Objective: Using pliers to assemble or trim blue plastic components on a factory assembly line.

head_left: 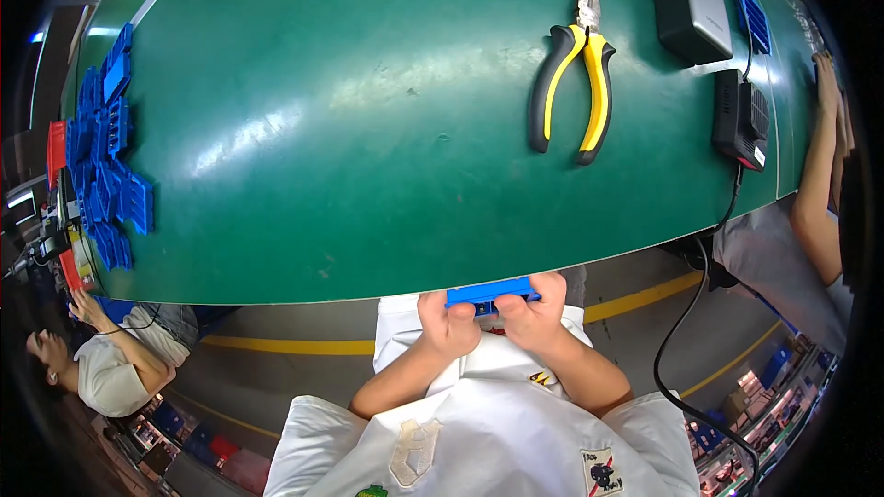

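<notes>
A blue plastic part (490, 292) is held level between my two hands, just off the near edge of the green table (368, 175) and over my lap. My left hand (448, 324) grips its left end, thumb against the near side. At the other end, my right hand (534, 312) is closed on it in the same way. My fingers hide both ends and the underside of the part. On the table, ahead and to the right, lie needle-nose pliers (597, 83) with yellow and black handles, touched by neither hand.
Blue plastic parts (101, 156) are heaped at the table's left edge. On the right stand a grey-black box (691, 5), a black charger-like device (739, 120) and another blue part (752, 20). A black cable (658, 359) hangs down. Other people sit left (124, 368) and right (815, 166).
</notes>
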The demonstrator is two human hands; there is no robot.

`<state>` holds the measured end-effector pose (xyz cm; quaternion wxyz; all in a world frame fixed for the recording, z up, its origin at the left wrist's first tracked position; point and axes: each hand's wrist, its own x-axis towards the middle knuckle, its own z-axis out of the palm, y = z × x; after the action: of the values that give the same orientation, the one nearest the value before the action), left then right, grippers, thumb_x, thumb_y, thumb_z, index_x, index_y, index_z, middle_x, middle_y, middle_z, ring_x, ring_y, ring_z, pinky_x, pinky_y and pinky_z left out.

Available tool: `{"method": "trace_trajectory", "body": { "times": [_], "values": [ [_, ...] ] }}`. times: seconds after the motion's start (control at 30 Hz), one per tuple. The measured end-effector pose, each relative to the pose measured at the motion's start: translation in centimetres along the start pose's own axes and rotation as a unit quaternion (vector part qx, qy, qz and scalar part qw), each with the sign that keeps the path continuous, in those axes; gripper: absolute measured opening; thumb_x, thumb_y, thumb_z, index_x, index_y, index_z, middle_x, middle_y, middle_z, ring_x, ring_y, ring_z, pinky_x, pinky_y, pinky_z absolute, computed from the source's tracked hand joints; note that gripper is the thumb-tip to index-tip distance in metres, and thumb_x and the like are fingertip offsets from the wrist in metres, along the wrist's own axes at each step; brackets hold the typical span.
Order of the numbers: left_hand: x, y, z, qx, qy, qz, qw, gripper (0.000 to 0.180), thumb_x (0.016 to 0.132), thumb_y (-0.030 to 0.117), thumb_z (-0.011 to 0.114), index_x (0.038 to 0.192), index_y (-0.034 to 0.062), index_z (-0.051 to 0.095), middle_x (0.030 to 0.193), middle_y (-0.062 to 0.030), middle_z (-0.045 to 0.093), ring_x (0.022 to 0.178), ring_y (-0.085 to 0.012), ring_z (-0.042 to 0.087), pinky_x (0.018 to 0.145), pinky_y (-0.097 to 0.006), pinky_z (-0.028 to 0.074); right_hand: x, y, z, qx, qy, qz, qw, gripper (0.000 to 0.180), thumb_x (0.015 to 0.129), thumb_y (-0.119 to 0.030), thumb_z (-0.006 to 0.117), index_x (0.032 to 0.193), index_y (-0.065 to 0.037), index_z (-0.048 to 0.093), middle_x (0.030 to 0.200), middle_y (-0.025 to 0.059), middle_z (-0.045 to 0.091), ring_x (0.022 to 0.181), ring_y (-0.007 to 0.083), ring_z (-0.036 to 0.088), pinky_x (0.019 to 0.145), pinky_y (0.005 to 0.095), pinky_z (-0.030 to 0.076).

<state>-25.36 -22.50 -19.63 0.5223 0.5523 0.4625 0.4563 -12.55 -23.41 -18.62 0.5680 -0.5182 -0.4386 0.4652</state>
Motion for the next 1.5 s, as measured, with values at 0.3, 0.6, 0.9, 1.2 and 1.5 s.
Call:
{"method": "trace_trajectory", "body": {
  "times": [0.3,0.6,0.9,1.2,1.5],
  "values": [
    [0.2,2.4,0.4,-0.081,-0.003,-0.076,0.994,0.058,0.095,0.052,0.045,0.103,-0.0051,0.054,0.082,-0.0102,0.063,0.059,-0.0127,0.061,0.049,-0.023,0.047,-0.7,-1.9,-0.3,0.119,-0.038,0.170,0.978,0.038,0.091,-0.033,0.063,0.095,0.005,0.057,0.076,0.0064,0.062,0.057,0.0105,0.057,0.047,0.0240,0.044],
    [-0.1,4.6,-0.1,-0.122,-0.057,-0.149,0.980,0.048,0.099,0.046,0.039,0.114,0.0006,0.045,0.098,-0.0100,0.057,0.080,-0.0134,0.053,0.066,-0.029,0.045,-0.9,-3.5,-0.2,0.103,-0.039,0.227,0.968,0.040,0.091,-0.034,0.063,0.099,0.004,0.055,0.076,0.0076,0.061,0.056,0.0117,0.056,0.046,0.0243,0.044],
    [-1.5,4.9,-0.1,-0.134,-0.030,-0.108,0.985,0.050,0.099,0.041,0.044,0.124,-0.0023,0.042,0.109,-0.0145,0.058,0.090,-0.0174,0.056,0.075,-0.032,0.048,-1.3,-4.4,-0.3,0.106,-0.025,0.261,0.959,0.027,0.087,-0.019,0.068,0.100,0.003,0.062,0.067,0.0037,0.061,0.056,0.0109,0.055,0.052,0.0242,0.043],
    [-3.0,6.6,0.3,-0.051,0.005,-0.152,0.987,0.038,0.101,0.027,0.042,0.119,-0.0063,0.041,0.101,-0.0160,0.059,0.075,-0.0173,0.055,0.063,-0.033,0.047,-0.8,-6.9,0.4,0.123,0.029,0.352,0.927,0.016,0.086,-0.013,0.067,0.092,0.002,0.063,0.067,0.0054,0.062,0.055,0.0108,0.056,0.048,0.0243,0.042],
    [-3.9,8.7,-0.6,-0.074,0.044,-0.357,0.930,0.044,0.100,0.041,0.040,0.105,-0.0014,0.048,0.078,-0.0130,0.062,0.057,-0.0180,0.058,0.048,-0.031,0.046,-0.6,-8.7,1.4,0.114,0.073,0.433,0.891,0.008,0.087,-0.006,0.061,0.084,0.001,0.062,0.067,0.0033,0.060,0.057,0.0084,0.052,0.048,0.0249,0.040]
  ]
}}
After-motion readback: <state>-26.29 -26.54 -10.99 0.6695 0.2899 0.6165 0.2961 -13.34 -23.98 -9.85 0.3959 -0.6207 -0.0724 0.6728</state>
